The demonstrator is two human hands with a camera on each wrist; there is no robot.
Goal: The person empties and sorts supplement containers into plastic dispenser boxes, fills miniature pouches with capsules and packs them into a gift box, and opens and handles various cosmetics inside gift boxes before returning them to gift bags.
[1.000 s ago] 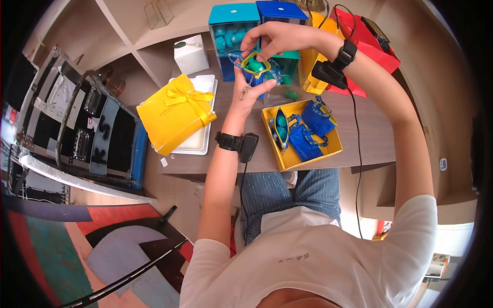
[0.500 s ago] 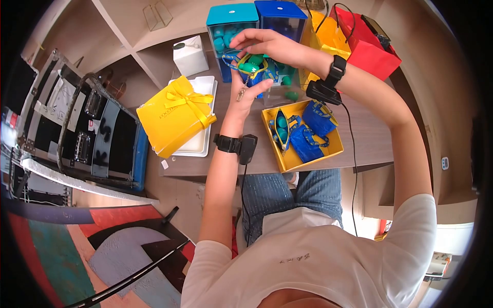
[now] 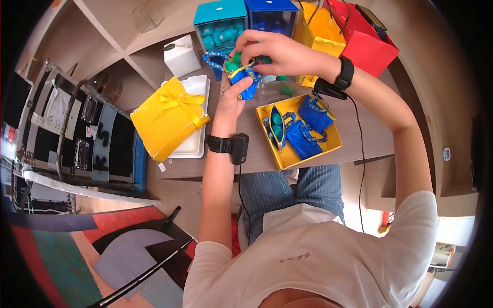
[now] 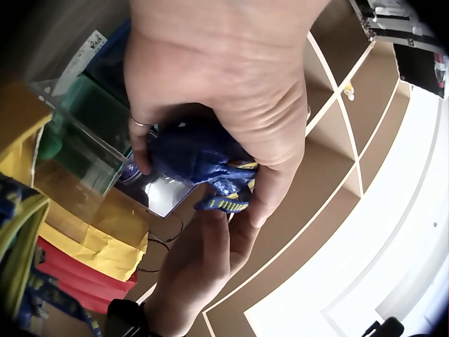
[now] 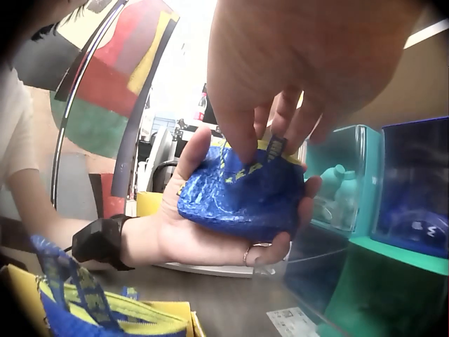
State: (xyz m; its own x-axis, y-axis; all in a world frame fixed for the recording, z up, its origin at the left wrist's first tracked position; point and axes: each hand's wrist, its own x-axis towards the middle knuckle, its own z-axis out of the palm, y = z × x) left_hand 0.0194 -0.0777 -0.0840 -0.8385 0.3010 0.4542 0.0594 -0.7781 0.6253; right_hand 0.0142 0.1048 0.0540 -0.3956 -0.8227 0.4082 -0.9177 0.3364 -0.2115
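A small blue pouch [image 3: 247, 88] with yellow zip edging and patterned straps sits in my left hand [image 3: 231, 104]. Green capsule-like pieces [image 3: 232, 66] show in its mouth. In the right wrist view, the left palm and fingers cup the crinkled pouch [image 5: 242, 200] from below, thumb at its side. My right hand [image 3: 282, 54] comes over the top, its curled fingers pinching the pouch's upper edge near a strap [image 5: 278, 145]. The right fingertips are partly hidden at the opening. In the left wrist view, the right hand [image 4: 193, 270] meets the pouch beside the strap.
A yellow box [image 3: 277, 161] holds several blue pouches, one open with teal pieces. Behind stand a teal-lidded clear bin [image 3: 221, 15] and a blue-lidded one [image 3: 272, 7]. Yellow [image 3: 323, 36] and red paper bags [image 3: 367, 49] stand right; a ribboned yellow lid [image 3: 169, 118] lies left.
The pouch and left hand have shifted left in the head view, and the pouch has tilted to show more of its blue side. The right fingers have come down onto its edge.
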